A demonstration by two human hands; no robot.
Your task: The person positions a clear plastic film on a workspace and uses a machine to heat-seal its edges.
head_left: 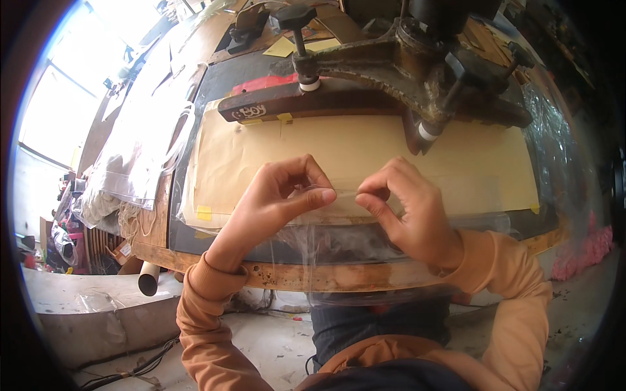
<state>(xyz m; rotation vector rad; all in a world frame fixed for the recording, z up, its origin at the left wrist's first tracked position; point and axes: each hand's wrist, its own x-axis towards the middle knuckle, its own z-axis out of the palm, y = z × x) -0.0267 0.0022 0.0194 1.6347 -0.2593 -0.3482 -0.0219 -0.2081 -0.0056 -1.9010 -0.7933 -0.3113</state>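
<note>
In front of me my left hand (277, 189) is closed in a pinch, thumb against forefinger. My right hand (414, 208) pinches the same way a short gap to its right. Between and below them hangs a clear plastic sheet (326, 251), its upper edge at my fingertips and its lower part draped over the table's front edge. Glare makes its outline hard to follow. Beneath both hands lies a wide tan paper sheet (241, 153) on a black board (182, 221), with small yellow tape pieces at its corners.
A heavy metal press (365, 58) with a long dark bar (365, 104) stands across the paper's far side. White plastic sheets (140, 137) lie at the left. A cardboard tube (149, 277) juts out below the wooden table edge (287, 276). Pink material (583, 251) hangs at the right.
</note>
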